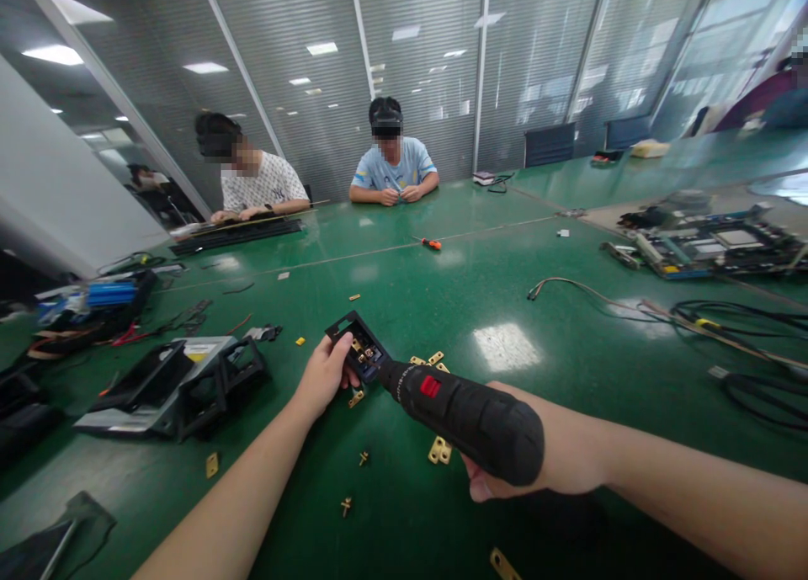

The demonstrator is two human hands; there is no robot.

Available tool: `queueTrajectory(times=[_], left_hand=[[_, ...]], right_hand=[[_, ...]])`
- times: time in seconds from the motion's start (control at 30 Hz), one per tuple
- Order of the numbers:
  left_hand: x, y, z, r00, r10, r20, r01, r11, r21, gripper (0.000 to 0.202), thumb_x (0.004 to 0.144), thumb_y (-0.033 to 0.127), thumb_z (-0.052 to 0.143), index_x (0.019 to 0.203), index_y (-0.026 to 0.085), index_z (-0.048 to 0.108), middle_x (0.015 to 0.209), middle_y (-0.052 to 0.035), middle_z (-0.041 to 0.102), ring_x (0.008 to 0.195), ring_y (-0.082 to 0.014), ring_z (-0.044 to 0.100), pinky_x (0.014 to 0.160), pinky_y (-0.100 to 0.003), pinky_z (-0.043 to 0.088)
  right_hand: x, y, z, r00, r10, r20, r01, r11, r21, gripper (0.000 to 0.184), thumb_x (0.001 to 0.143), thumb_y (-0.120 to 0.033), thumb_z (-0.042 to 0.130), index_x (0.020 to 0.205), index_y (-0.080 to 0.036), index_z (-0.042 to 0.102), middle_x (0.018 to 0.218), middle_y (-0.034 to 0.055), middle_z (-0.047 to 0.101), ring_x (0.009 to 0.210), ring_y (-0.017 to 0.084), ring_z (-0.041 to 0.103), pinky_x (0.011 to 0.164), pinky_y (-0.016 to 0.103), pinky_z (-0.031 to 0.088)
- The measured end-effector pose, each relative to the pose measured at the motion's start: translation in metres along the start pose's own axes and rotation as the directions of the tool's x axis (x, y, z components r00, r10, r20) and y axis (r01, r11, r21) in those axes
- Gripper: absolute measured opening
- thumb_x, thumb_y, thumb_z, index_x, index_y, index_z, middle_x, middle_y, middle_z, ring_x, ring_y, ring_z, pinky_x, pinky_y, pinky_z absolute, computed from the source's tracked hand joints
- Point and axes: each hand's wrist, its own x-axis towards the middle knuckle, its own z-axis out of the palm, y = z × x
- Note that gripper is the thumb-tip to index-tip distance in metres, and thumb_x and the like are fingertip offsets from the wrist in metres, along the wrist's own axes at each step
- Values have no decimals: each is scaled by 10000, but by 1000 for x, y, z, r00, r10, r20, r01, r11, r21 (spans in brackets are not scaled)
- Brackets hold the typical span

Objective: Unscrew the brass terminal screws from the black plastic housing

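Note:
My left hand (pixel 329 369) grips the near left side of a small black rectangular housing (pixel 364 337) with brass-coloured parts inside, the thumb on its rim. In my right hand (pixel 489 470) is a black cordless drill (pixel 460 416) with a red switch on top. Its chuck end points into the housing; the bit's tip is too small to make out. Most of my right fingers are hidden behind the drill body. Brass plates (pixel 440 450) with holes lie under and beside the drill. Two small brass screws (pixel 347 506) rest on the table nearer to me.
The green table (pixel 480 285) carries a screwdriver (pixel 432 244), circuit boards (pixel 725 239) and cables (pixel 757 327) at right. Black frames (pixel 220 386) and a blue-topped bundle (pixel 110 294) lie at left. Two people (pixel 395 167) sit across, hands on their own work.

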Motion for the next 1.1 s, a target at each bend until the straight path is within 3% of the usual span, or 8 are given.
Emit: queueTrajectory(times=[0.3, 0.5, 0.67, 0.77, 0.87, 0.97, 1.1], left_hand=[[-1, 2, 0, 1000, 3, -4, -3, 1000, 12, 451, 898, 667, 601, 931, 223, 529, 516, 9, 660, 403, -177, 605, 385, -238, 412], [-1, 2, 1, 1000, 3, -6, -3, 999, 32, 437, 914, 647, 578, 937, 213, 534, 500, 14, 655, 398, -168, 591, 386, -232, 411], [-2, 2, 1, 1000, 3, -12, -3, 1000, 30, 434, 909, 648, 583, 921, 219, 524, 501, 14, 656, 394, -163, 590, 385, -227, 408], [-4, 3, 0, 1000, 7, -6, -7, 1000, 28, 428, 915, 645, 582, 926, 221, 523, 499, 13, 658, 401, -164, 594, 389, -225, 406], [-4, 4, 0, 1000, 0, -6, 0, 1000, 27, 426, 914, 641, 591, 933, 219, 532, 509, 11, 666, 411, -165, 602, 395, -227, 410], [-4, 5, 0, 1000, -5, -9, 5, 1000, 27, 427, 913, 643, 588, 929, 220, 532, 513, 14, 666, 404, -163, 597, 390, -228, 408], [-2, 4, 1, 1000, -6, 4, 6, 1000, 21, 422, 920, 643, 571, 925, 224, 522, 512, 18, 661, 393, -162, 591, 383, -231, 408]], right_hand=[[0, -5, 1, 1000, -11, -9, 10, 998, -64, 288, 680, -251, 883, 714, -157, 612, 683, -35, 604, 622, 111, 537, 622, 248, 464], [0, 0, 2, 1000, 17, 3, -17, 999, 37, 313, 652, -224, 918, 698, -139, 621, 694, -20, 630, 636, 112, 570, 612, 231, 471], [0, 1, 1, 986, 162, 42, -166, 981, 96, 364, 623, -269, 953, 726, -132, 633, 679, -9, 638, 588, 113, 601, 545, 214, 479], [-1, 0, 1, 966, 238, 98, -254, 943, 214, 392, 637, -346, 953, 808, -128, 676, 689, -6, 652, 553, 103, 619, 514, 201, 496], [-2, -3, 2, 955, 262, 142, -294, 902, 315, 496, 631, -412, 956, 970, -122, 739, 682, -5, 668, 568, 101, 634, 584, 227, 555], [-2, -6, 3, 945, 286, 158, -323, 892, 318, 573, 615, -417, 966, 1053, -115, 753, 612, -22, 644, 545, 105, 623, 576, 227, 552], [-1, -3, 1, 949, 278, 149, -310, 909, 278, 500, 689, -398, 923, 1062, -112, 753, 613, -19, 632, 519, 103, 610, 534, 217, 530]])
